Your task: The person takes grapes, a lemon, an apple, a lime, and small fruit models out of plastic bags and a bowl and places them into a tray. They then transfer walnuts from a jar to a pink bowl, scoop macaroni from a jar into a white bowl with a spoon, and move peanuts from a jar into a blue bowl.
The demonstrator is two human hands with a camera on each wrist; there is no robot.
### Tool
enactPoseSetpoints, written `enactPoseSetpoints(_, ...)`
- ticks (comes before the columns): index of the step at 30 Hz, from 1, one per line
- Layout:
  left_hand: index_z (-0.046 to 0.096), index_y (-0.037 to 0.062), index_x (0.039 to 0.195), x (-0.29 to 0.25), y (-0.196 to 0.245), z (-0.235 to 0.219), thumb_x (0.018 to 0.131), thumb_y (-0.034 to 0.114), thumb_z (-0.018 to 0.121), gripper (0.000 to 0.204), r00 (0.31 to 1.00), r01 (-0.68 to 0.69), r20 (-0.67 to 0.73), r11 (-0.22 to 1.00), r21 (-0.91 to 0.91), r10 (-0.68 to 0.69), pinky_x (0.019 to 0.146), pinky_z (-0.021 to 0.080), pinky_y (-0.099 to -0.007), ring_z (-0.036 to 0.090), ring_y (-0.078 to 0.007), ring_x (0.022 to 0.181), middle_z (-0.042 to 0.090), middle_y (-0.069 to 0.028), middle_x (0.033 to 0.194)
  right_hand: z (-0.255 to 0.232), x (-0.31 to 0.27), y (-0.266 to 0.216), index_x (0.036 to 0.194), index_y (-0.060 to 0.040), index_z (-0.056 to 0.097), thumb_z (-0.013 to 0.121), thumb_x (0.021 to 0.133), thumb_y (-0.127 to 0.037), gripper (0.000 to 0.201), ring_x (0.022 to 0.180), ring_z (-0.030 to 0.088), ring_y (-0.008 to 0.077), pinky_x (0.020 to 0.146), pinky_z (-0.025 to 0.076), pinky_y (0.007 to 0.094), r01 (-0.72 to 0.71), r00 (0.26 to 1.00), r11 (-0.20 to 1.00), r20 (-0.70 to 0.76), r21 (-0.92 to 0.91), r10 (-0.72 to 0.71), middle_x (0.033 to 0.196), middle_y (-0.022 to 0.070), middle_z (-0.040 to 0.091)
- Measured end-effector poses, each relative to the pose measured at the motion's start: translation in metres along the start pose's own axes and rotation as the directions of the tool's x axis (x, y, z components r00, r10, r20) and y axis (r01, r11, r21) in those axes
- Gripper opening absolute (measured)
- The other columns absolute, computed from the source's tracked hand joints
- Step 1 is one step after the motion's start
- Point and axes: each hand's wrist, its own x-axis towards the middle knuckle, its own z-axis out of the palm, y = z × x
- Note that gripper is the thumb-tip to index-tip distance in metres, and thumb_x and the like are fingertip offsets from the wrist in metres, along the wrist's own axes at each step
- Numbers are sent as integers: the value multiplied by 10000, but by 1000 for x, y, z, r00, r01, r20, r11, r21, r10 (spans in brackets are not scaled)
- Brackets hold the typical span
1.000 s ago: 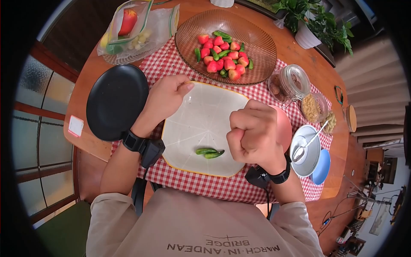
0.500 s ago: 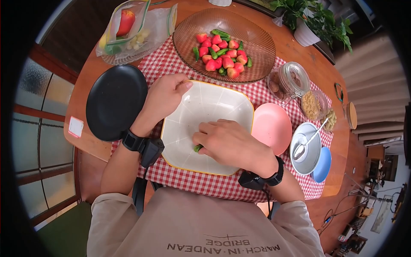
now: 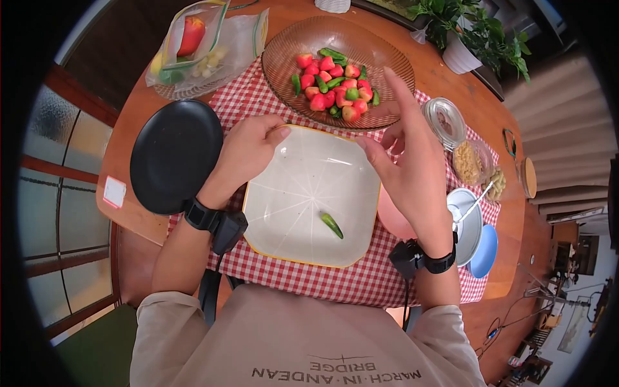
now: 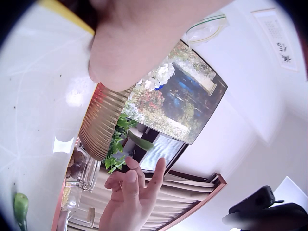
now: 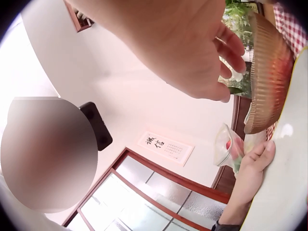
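Observation:
My left hand [image 3: 255, 145] grips the far left corner of a white square dish [image 3: 290, 174] with a yellow rim, thumb over the edge. One green chili pepper [image 3: 332, 226] lies in the dish. The right hand [image 3: 412, 161] is raised over the dish's far right side, its fingers spread and holding nothing. Beyond it, a second chili pepper [image 4: 140, 141] hangs in mid-air, apart from the fingertips in the left wrist view. From the head view it overlaps the ribbed amber bowl [image 3: 284, 58], which holds small red fruits [image 3: 318, 102] and several green peppers.
A black plate [image 3: 175, 155] lies left, with bagged fruit [image 3: 191, 35] behind. To the right are a pink plate [image 3: 392, 216], a glass jar [image 3: 445, 122], a container of yellow pieces [image 3: 467, 161], a silver bowl with a spoon [image 3: 474, 229] and a blue dish [image 3: 483, 251].
My right hand reached into the dish, took one of the two peppers, then swung up and away and let it go toward the amber bowl. The other pepper has turned. The left hand stayed put.

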Motion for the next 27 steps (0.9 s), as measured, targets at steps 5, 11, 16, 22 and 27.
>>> enactPoseSetpoints(5,681,-41,1000,2,-5,0,1009,171,630,219,1000,-2,28,1000,23,2,672,482,-314,594,-113,702,659,-86,751,-7,-14,14,1307,-81,614,779,861,-178,486,789,681,271,724,544,386,330,856,870,504,-367,-112,990,99,699)
enactPoseSetpoints(11,689,-49,1010,1,-4,0,1013,159,619,220,999,23,38,1000,-13,-23,676,487,-303,603,-103,715,685,-68,776,20,-31,24,1154,-63,626,738,877,-202,329,900,683,318,788,525,424,328,647,868,758,-373,82,921,109,674)
enactPoseSetpoints(16,698,-49,1027,0,-9,6,1005,148,624,211,1000,-6,-17,998,-58,5,673,489,-301,610,-99,715,698,-68,790,24,-34,21,1116,-64,612,714,872,-132,273,884,682,321,771,525,426,372,564,877,825,-304,47,896,110,655)
enactPoseSetpoints(22,717,-1,1018,-7,16,1,974,175,669,187,991,57,-122,998,13,-55,655,484,-307,621,-132,678,693,-74,764,8,-37,17,1105,-59,590,698,850,-89,278,889,677,316,762,526,436,346,598,887,800,-305,42,898,105,642)
enactPoseSetpoints(27,721,40,977,-9,23,0,938,195,716,160,960,-22,-273,990,141,60,629,472,-326,607,-185,630,654,-84,730,13,-42,21,1096,-59,588,684,828,-79,286,889,673,326,775,521,444,399,585,853,810,-336,45,854,116,644)
